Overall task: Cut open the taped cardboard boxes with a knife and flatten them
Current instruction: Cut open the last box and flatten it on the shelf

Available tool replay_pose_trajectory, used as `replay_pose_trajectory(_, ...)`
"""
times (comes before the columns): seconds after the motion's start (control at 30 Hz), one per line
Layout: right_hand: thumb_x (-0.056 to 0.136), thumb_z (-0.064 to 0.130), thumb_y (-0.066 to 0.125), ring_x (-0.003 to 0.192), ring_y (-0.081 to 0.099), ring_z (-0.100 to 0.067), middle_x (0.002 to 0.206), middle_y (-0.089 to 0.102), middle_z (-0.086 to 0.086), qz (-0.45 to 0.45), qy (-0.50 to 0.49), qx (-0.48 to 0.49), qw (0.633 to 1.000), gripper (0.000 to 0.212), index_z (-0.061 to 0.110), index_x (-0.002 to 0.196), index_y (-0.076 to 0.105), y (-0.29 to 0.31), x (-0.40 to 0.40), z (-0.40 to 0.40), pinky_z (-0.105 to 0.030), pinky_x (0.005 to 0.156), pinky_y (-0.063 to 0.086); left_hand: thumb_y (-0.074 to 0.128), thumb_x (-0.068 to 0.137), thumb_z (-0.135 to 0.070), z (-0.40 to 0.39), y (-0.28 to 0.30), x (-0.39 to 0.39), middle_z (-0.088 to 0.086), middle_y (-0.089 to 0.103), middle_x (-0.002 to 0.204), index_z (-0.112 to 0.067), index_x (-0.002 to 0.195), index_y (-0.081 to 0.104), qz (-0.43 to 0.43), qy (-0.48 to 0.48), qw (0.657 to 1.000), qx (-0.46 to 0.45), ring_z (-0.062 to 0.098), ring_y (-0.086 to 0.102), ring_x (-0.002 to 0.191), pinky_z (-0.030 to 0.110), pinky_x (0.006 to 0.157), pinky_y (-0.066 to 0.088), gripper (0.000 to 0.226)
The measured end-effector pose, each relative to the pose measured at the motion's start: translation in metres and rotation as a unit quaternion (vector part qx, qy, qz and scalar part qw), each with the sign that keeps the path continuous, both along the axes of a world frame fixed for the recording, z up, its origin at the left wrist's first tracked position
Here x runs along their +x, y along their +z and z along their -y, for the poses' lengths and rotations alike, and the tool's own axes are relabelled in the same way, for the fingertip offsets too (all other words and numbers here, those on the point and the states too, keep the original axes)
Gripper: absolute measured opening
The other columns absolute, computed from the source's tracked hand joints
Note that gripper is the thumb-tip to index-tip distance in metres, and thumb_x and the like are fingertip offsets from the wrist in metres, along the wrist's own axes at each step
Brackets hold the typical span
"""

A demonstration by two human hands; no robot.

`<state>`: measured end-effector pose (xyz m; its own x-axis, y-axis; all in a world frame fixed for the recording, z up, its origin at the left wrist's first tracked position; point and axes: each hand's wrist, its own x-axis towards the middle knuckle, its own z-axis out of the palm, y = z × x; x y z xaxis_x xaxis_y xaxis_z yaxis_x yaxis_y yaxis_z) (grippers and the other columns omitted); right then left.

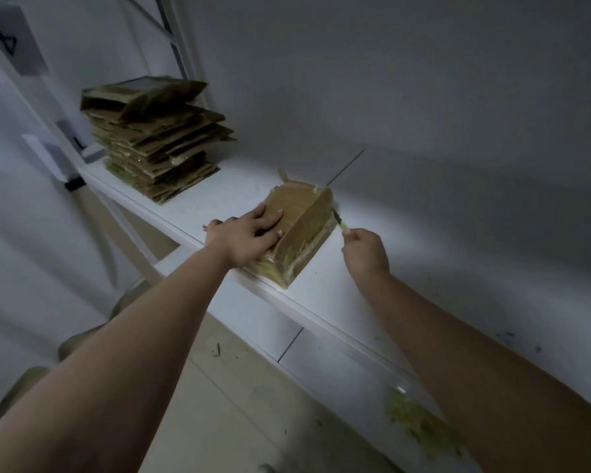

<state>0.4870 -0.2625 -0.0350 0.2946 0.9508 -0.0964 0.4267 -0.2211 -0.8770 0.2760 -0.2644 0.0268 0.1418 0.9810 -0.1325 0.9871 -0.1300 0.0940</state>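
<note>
A small brown cardboard box (pixel 301 213) wrapped in clear tape lies on the white shelf (pixel 239 189) near its front edge. My left hand (pixel 249 233) presses flat on the box's top with straight fingers. My right hand (pixel 364 249) grips a small knife (pixel 340 221) with a pale handle; its dark blade touches the box's right side near the far corner. A loose tape flap sticks up at the box's far end.
A tall stack of flattened cardboard boxes (pixel 157 138) stands further left on the shelf. A grey wall rises behind it. Shreds of yellowish tape (pixel 420 421) lie on the lower ledge at the right. Beige floor tiles and brown sacks (pixel 24 384) show below left.
</note>
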Motion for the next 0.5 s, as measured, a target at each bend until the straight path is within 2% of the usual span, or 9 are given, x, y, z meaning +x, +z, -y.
replay_pose_trajectory(0.1,0.078,0.032,0.059,0.079,0.066,-0.030,0.083,0.068,-0.004,-0.061,0.017,0.000,0.998,0.009,0.023,0.079,0.062,0.000,-0.001,0.000,-0.046,0.076,0.057,0.010,0.076,-0.073,0.011,0.000,0.005,-0.022,0.008,0.159,-0.063,0.141,0.014,0.010,0.028,1.000,-0.006,0.021,0.034,0.139,0.043,0.106,0.025,0.067)
replay_pose_trajectory(0.17,0.081,0.026,0.062,0.069,0.067,-0.025,0.072,0.066,-0.001,-0.089,0.016,0.001,0.996,0.012,0.025,0.071,0.055,0.001,0.001,0.003,-0.046,0.072,0.058,0.009,0.075,-0.073,0.015,-0.001,0.006,-0.022,0.008,0.159,-0.063,0.141,0.013,0.011,0.038,0.999,-0.010,0.022,0.034,0.139,0.043,0.107,0.025,0.067)
replay_pose_trajectory(0.23,0.091,0.025,0.055,0.062,0.063,-0.020,0.063,0.065,0.001,-0.087,0.023,0.006,0.996,0.015,0.022,0.077,0.056,-0.001,0.004,0.004,-0.042,0.071,0.058,0.011,0.080,-0.073,0.016,-0.001,0.007,-0.021,0.008,0.159,-0.063,0.142,0.013,0.004,0.039,0.999,-0.015,0.022,0.033,0.140,0.044,0.107,0.025,0.063)
replay_pose_trajectory(0.3,0.096,0.032,0.046,0.066,0.062,-0.022,0.058,0.064,0.001,-0.055,0.023,0.025,0.998,0.024,0.014,0.089,0.060,-0.004,0.005,0.004,-0.038,0.072,0.052,0.017,0.089,-0.070,0.014,-0.002,0.009,-0.021,0.008,0.159,-0.062,0.142,0.013,-0.001,0.041,0.999,-0.017,0.022,0.032,0.140,0.043,0.106,0.025,0.053)
replay_pose_trajectory(0.37,0.097,0.035,0.042,0.072,0.062,-0.027,0.058,0.062,-0.001,-0.052,0.014,0.030,0.998,0.028,0.014,0.093,0.060,-0.006,0.004,0.002,-0.039,0.072,0.050,0.017,0.089,-0.069,0.014,-0.002,0.009,-0.021,0.009,0.159,-0.062,0.142,0.014,-0.001,0.045,0.999,-0.020,0.023,0.032,0.140,0.043,0.106,0.025,0.054)
replay_pose_trajectory(0.5,0.091,0.037,0.042,0.077,0.062,-0.035,0.073,0.065,-0.009,-0.054,-0.001,0.026,0.998,0.029,0.017,0.086,0.062,-0.007,-0.001,-0.003,-0.045,0.073,0.053,0.011,0.077,-0.070,0.013,-0.002,0.009,-0.021,0.008,0.159,-0.063,0.141,0.014,0.005,0.050,0.998,-0.021,0.024,0.031,0.141,0.044,0.109,0.023,0.065)
